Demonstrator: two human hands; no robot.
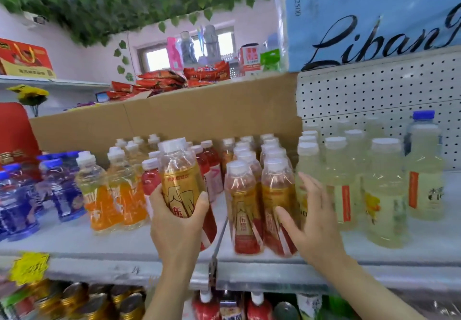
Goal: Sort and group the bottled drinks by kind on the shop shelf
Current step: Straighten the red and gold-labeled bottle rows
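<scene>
Holding a gold bottle (180, 182) in front of the shelf (274, 267), the left hand (178, 222) has its fingers and thumb curled round the lower label, so the bottle stays upright and clear of the rows behind it. It is lifted, not standing on the shelf, and it hangs just left of the gold row (259, 195), which has the same label. I judge that it belongs to this row and is on its way there.

The right hand (311, 217) is spread, with straight fingers laid against the side of the pale bottles (349, 182) and the thumb near the front bottle of the gold row. It grips nothing. It seems to be there to keep the two kinds apart or to steady them, so that a place can open for the held bottle.

Further left stand red bottles (152, 177), then orange bottles (117, 190), then blue bottles (37, 190), each kind mostly together. One taller bottle (424, 170) with a blue cap stands at the far right among the pale ones. It looks like another kind, so the sorting is probably not finished.
</scene>
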